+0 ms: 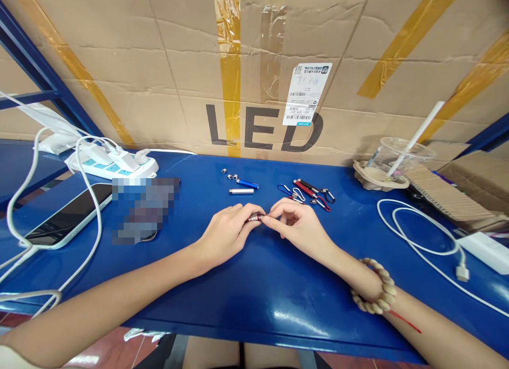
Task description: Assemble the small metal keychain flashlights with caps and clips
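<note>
My left hand [225, 232] is closed around a small red metal tube [255, 217] with a silvery band, held just above the blue table. At the tube's right end, the thumb and fingers of my right hand [302, 228] are pinched together; any small part between those fingertips is hidden. Beyond my left hand lie a blue tube [247, 184] and a pale pink tube [241, 191], with a few tiny silver caps [229, 175] beside them. Red and black tubes [305, 187] with small carabiner clips [323, 203] lie in a cluster behind my right hand.
A large cardboard box [178, 67] walls off the back of the blue table [254, 295]. On the left are a power strip [119, 165], cables and a phone [69, 215]. A plastic cup [401, 157], a notebook [449, 194] and a white cable [417, 242] occupy the right.
</note>
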Demonstrator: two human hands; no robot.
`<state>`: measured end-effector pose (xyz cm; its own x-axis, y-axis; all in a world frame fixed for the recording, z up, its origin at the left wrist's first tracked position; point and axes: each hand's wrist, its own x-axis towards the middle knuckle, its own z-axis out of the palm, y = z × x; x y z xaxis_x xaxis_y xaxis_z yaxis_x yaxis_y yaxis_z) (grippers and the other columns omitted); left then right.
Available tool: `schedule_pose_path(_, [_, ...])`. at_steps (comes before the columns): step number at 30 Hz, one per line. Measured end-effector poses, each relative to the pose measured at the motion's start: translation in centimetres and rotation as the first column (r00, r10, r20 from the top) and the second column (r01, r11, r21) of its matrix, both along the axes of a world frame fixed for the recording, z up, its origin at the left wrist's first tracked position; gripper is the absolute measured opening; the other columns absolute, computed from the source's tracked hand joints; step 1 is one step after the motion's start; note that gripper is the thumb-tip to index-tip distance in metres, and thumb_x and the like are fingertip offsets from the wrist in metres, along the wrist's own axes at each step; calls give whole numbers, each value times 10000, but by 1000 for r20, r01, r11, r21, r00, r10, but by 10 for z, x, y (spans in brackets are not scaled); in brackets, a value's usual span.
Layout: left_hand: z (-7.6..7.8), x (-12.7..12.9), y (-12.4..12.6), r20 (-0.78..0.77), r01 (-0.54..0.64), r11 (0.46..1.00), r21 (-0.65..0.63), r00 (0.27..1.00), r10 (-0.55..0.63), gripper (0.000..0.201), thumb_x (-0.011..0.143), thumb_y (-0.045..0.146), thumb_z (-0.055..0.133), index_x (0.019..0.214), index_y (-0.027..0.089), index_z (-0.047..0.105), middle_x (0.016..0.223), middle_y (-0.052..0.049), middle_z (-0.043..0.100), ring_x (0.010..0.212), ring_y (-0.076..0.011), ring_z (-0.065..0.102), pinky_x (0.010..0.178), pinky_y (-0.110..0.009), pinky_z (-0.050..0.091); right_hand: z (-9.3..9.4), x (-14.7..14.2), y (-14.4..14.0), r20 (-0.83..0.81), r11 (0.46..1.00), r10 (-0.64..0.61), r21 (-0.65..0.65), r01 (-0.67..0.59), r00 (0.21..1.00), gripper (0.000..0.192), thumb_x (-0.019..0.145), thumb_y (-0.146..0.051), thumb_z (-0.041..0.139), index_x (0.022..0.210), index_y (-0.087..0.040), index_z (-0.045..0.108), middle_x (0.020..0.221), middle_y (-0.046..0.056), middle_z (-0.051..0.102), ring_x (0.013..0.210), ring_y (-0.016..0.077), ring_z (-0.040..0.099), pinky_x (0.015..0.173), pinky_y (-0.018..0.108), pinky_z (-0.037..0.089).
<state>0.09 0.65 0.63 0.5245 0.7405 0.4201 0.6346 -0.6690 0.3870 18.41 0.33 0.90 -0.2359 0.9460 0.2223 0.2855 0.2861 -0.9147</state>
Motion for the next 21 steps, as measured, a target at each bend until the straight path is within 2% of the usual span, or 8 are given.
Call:
schedule_pose_path(7, [1,-1,0,2,-26,999,-31,1000,26,143,928,253,401,991,212,523,872,-3,662,781,-150,622,730,-270,476,2,-1,-1,26,1000,-8,3,8,1000,222,758,-372,650,722,-152,645,789,11,594,416,37,507,418,203,411])
schedule_pose_path(11, [2,-1,1,7,-32,999,-37,999,32,142,925,238,402,991,212,524,867,2,660,778,-146,622,728,-265,476,1,-1,-1,24,997,-55,60,53,998,204,734,-352,683,796,-161,653,813,16,611,413,33,494,415,202,415])
schedule_pose_path(14, [2,-1,1,-9,-18,1000,-25,1000,18,159,929,227,384,1005,205,522,878,-9,660,781,-156,624,725,-280,479,1,0,-1,-18,993,-31,116,33,999,235,714,-342,709,883,-181,679,862,23,607,410,23,479,409,202,417])
schedule_pose_path(18, [1,-2,1,-26,13,1000,1,1000,-13,176,929,217,375,1029,187,517,835,-19,654,762,-168,622,710,-289,480,0,1,1,-44,989,19,150,-12,999,178,721,-334,707,833,-197,722,876,29,605,409,19,486,416,209,437])
schedule_pose_path(21, [1,-3,1,-36,48,998,-46,998,-50,169,924,205,379,1016,186,521,848,-18,656,767,-162,621,708,-279,477,-1,1,3,-70,993,37,112,-29,997,162,688,-338,735,754,-191,729,848,25,607,410,22,485,411,212,441])
